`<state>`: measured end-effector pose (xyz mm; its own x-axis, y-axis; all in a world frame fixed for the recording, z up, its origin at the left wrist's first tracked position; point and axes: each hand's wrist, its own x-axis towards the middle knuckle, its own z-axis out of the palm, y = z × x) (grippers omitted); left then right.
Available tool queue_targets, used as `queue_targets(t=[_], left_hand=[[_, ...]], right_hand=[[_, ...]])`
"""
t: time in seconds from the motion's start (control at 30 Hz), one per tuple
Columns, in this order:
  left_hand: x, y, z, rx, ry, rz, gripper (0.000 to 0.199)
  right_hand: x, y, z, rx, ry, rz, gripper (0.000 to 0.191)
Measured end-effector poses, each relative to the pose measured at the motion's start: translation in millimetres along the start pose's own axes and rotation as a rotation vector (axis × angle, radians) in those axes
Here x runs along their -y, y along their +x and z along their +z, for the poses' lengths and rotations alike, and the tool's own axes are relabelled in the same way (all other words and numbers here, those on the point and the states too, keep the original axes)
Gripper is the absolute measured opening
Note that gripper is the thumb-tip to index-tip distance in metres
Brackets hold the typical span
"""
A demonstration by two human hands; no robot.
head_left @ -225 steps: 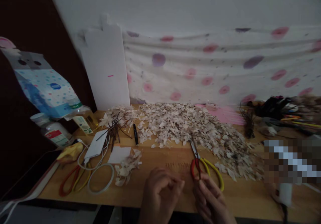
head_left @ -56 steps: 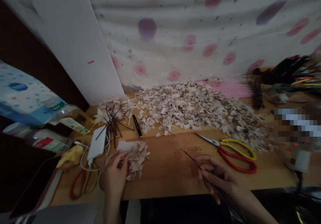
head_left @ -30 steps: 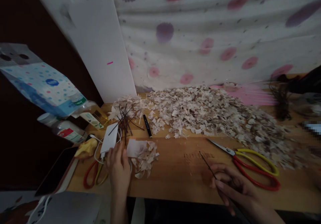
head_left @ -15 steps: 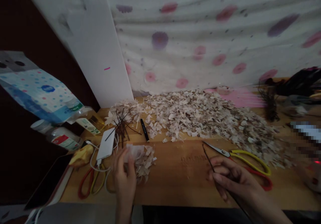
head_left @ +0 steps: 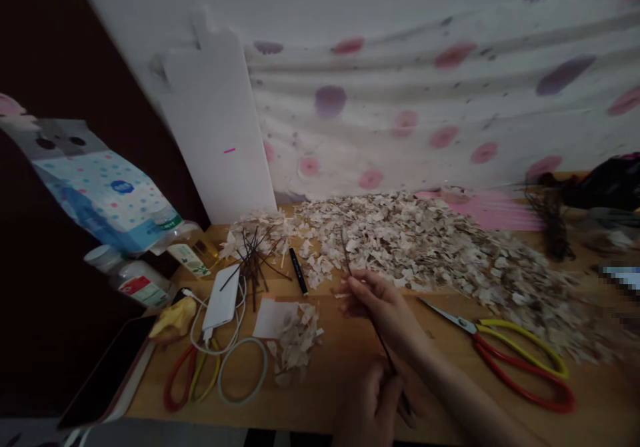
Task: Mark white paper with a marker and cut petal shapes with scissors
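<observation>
My right hand (head_left: 377, 300) pinches a thin dark stem (head_left: 383, 343) near its upper part, and the tip sticks up in front of the pale heap. Lower down, at the table's front edge, my left hand (head_left: 373, 393) is closed around the same stem; its fingers are partly blurred. Left of my hands lies a small pile of pale, papery petal-like pieces (head_left: 297, 343) beside a white slip of paper (head_left: 274, 318). Scissors with red and yellow handles (head_left: 470, 327) rest to the right of my right hand, blades apart from it.
A wide heap of pale scraps (head_left: 400, 240) spreads along the back. More dark stems (head_left: 255, 260), a black marker (head_left: 299, 271), a white power bank (head_left: 221, 300) with cable, a tape ring (head_left: 243, 371) and other scissors (head_left: 180, 380) lie left. Bottles (head_left: 143, 283) stand at far left.
My left hand has left the small pile and moved right to the stem's lower part. My right hand has moved left and up with the stem. The view has shifted slightly.
</observation>
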<state>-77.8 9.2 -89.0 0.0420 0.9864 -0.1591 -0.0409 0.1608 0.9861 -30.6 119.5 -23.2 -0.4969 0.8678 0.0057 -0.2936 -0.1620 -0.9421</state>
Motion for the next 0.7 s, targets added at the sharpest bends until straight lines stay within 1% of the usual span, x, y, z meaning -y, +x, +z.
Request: queue_targets(t=[0.07, 0.13, 0.2, 0.23, 0.33, 0.43, 0.57, 0.7], left_hand=[[5, 3, -2.6, -0.060, -0.060, -0.009, 0.027], [5, 3, -7.6, -0.084, -0.027, -0.034, 0.027], [1, 0, -14.7, -0.083, 0.019, -0.072, 0.026], [-2, -1, -18.6, -0.091, 0.035, -0.088, 0.026], [-14, -6, -31.0, -0.106, 0.090, -0.104, 0.027], [-24, -8, -42.2, -0.110, 0.138, -0.096, 0.025], [-31, -10, -55.1, -0.158, 0.205, -0.062, 0.024], [-33, -13, -66.7, -0.218, 0.309, -0.037, 0.024]], right_hand=[[-12, -1, -4, 0.097, -0.247, 0.008, 0.040], [-18, 3, -8, 0.170, -0.566, -0.029, 0.043], [-17, 15, -10, 0.204, -0.825, -0.080, 0.041], [-16, 23, -10, 0.213, -0.910, -0.103, 0.037], [-14, 49, -8, 0.228, -1.093, -0.151, 0.024], [-23, 67, -6, 0.234, -1.295, -0.165, 0.022], [-40, 74, -5, 0.246, -1.478, -0.186, 0.026], [-47, 76, -4, 0.259, -1.569, -0.221, 0.024]])
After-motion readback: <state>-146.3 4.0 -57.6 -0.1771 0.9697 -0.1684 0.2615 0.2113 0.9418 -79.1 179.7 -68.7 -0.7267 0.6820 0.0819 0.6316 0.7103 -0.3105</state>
